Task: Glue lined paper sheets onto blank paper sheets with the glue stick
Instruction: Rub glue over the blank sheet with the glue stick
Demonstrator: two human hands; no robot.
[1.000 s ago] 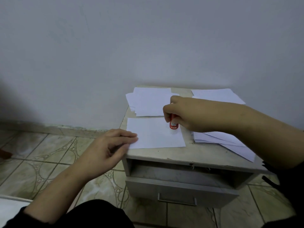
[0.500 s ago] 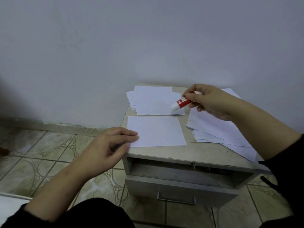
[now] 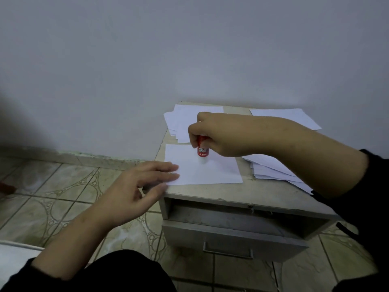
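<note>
Head view: a small grey bench (image 3: 210, 192) against a pale wall (image 3: 147, 49), patterned floor tiles (image 3: 63, 186) to its left and below. Under the top, one drawer (image 3: 231, 239) pulled partly out, with one metal handle (image 3: 228, 250) on its front. Dark clothing along the bottom edge and at the right.

Counted on the bench top: three lots of paper and one glue stick. One single sheet (image 3: 210, 171) lying flat at the near left. One loose stack (image 3: 181, 123) behind it by the wall, partly hidden by the right hand. One fanned stack (image 3: 271, 167) at the right, largely covered by the right forearm, with its far sheets showing beyond the arm. Lines on any sheet too faint to tell.

Two hands. Right hand (image 3: 219, 135) curled round the red glue stick (image 3: 203, 149), held upright, pale tip down on the single sheet near its far edge. Left hand (image 3: 134, 190) holding nothing, fingers fairly straight and spread, fingertips resting on the near left corner of the single sheet, blurred.

Against half a second ago: glue stick brought back from over the gap between the two stacks, then slanted, now upright on the single sheet. Left hand at the same corner.
</note>
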